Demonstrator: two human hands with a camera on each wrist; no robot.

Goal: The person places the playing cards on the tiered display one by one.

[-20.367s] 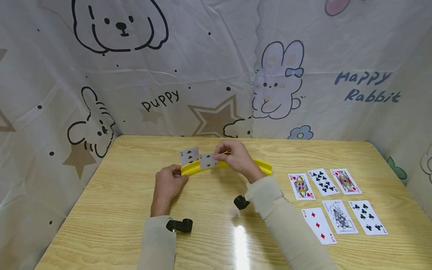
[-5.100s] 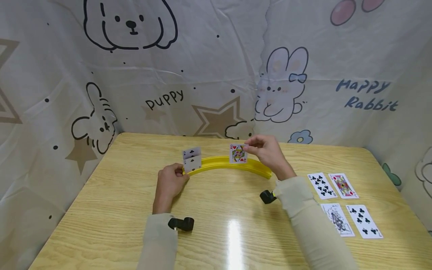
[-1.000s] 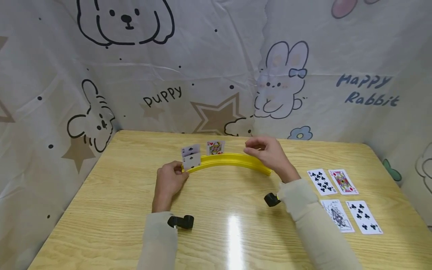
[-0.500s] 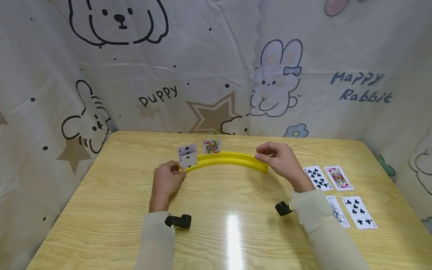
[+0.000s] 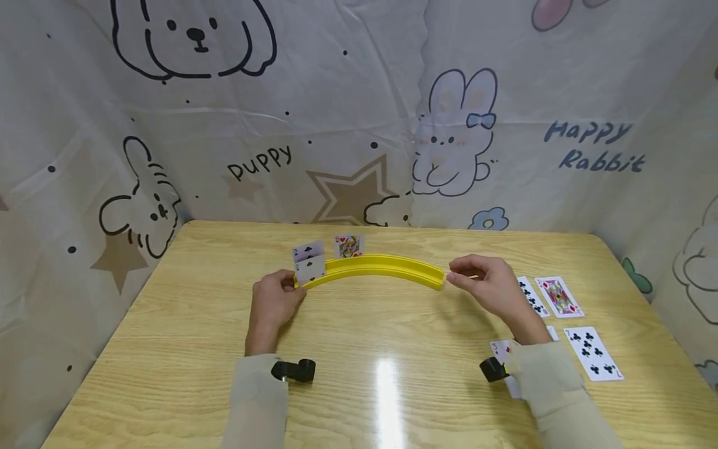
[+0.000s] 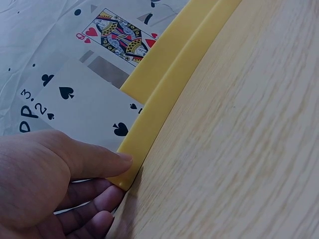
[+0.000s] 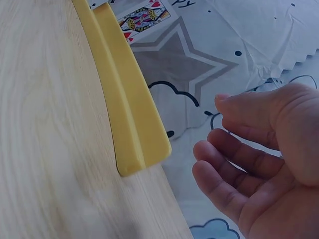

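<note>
The sleeved left arm (image 5: 258, 402) rises from the bottom edge, left of centre; its left hand (image 5: 275, 302) pinches, thumb (image 6: 94, 159) on top, fingers (image 6: 106, 198) curled below. The sleeved right arm (image 5: 563, 396) slants up-left from the lower right, the right hand (image 5: 493, 290) relaxed, fingers loosely bent, pointing left.

I had room over the table (image 5: 348, 337) between left sleeve (image 5: 258, 393) and right sleeve (image 5: 552, 380). Yellow rack (image 5: 387, 265) barred the far side; left hand (image 5: 275, 302), two of spades (image 5: 310, 270) blocked its left end. Gaps under right sleeve: couldn't judge.
</note>
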